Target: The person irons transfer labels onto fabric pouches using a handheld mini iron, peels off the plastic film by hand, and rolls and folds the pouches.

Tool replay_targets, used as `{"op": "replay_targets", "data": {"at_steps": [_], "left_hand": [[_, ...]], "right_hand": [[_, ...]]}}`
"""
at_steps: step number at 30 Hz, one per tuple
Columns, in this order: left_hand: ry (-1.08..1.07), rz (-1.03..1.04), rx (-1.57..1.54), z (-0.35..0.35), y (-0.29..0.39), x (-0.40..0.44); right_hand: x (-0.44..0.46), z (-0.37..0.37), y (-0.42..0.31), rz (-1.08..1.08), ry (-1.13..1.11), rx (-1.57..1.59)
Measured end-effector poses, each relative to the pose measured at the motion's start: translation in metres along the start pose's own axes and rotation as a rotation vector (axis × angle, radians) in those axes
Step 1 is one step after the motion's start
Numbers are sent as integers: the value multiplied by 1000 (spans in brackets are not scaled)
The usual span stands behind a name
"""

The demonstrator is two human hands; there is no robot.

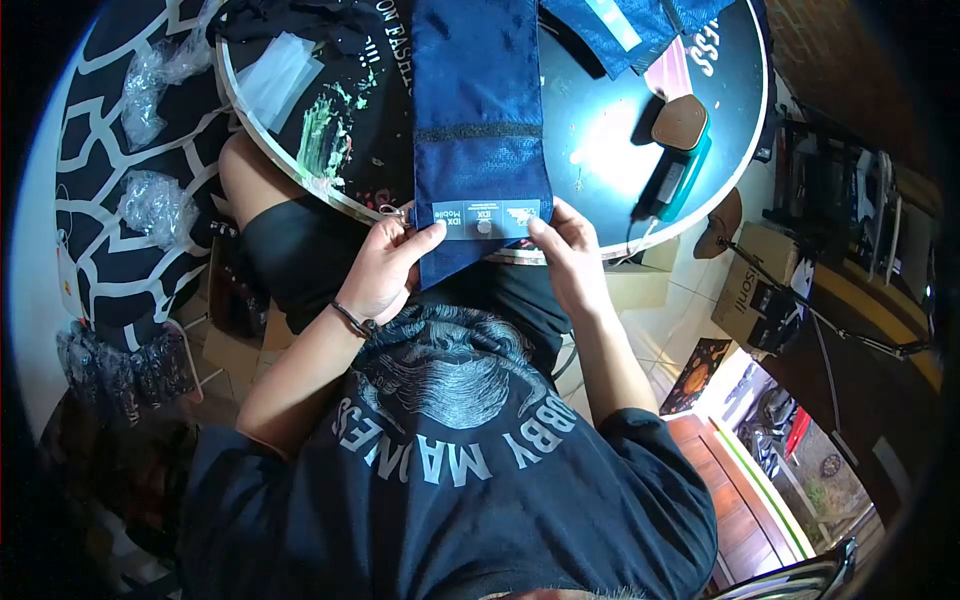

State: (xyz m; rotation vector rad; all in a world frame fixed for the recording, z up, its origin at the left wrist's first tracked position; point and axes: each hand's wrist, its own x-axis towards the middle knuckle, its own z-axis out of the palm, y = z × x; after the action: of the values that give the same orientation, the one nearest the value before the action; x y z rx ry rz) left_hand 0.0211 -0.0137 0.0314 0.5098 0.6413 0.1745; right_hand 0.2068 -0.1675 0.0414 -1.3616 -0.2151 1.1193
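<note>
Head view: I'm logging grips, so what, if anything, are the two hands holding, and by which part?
The left hand and right hand hold the blue fabric at its near end, thumbs on opposite ends of the printed strip.

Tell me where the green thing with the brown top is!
In the head view, the green thing lies right of centre on the round table, near the pink piece.
</note>
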Motion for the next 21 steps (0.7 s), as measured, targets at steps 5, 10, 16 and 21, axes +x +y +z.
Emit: {"op": "replay_targets", "data": {"at_steps": [5,10,16,21], "left_hand": [[21,24,62,-6,-6,0],[41,6,85,-2,-6,0],[168,20,34,6,-9,0],[119,57,157,2,-7,1]], "right_hand": [[5,2,7,66,48,-43],[1,6,1,90,100,-39],[0,3,6,31,90,-131],[3,4,6,29,58,-63]]}}
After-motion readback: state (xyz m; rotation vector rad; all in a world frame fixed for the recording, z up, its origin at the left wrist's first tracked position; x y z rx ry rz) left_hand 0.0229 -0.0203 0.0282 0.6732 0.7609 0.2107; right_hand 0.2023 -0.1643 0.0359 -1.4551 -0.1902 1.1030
